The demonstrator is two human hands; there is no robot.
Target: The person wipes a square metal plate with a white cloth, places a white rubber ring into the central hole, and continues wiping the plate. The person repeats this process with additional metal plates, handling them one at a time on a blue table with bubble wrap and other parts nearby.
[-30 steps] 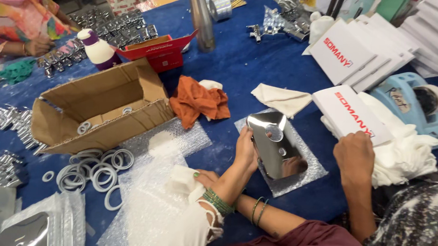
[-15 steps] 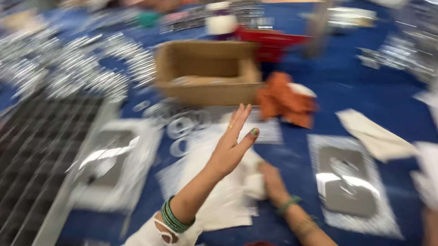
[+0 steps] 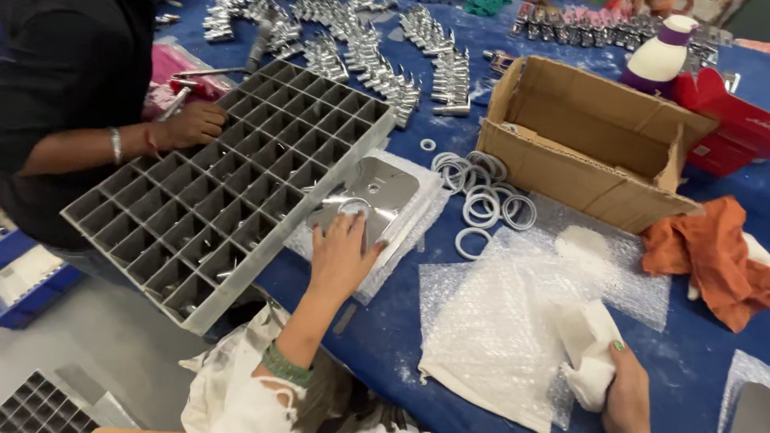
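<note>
My left hand (image 3: 343, 256) lies flat on a shiny square metal plate (image 3: 370, 193) that rests in a bubble-wrap pouch (image 3: 402, 230) beside a grey compartment tray (image 3: 233, 177); its fingers curl over the plate's near edge. My right hand (image 3: 624, 396) grips a crumpled white cloth (image 3: 587, 352) at the table's near edge, on top of a bubble-wrap sheet (image 3: 500, 331).
A person in black across the tray rests a hand (image 3: 188, 122) on its rim. White plastic rings (image 3: 484, 199), an open cardboard box (image 3: 588, 138), an orange rag (image 3: 712, 258), a red box (image 3: 742, 122) and rows of chrome fittings (image 3: 365, 45) cover the blue table.
The view has swung left from the plate on the right. My left hand, raised in the air half a second ago, has come down on the plate in the pouch.
</note>
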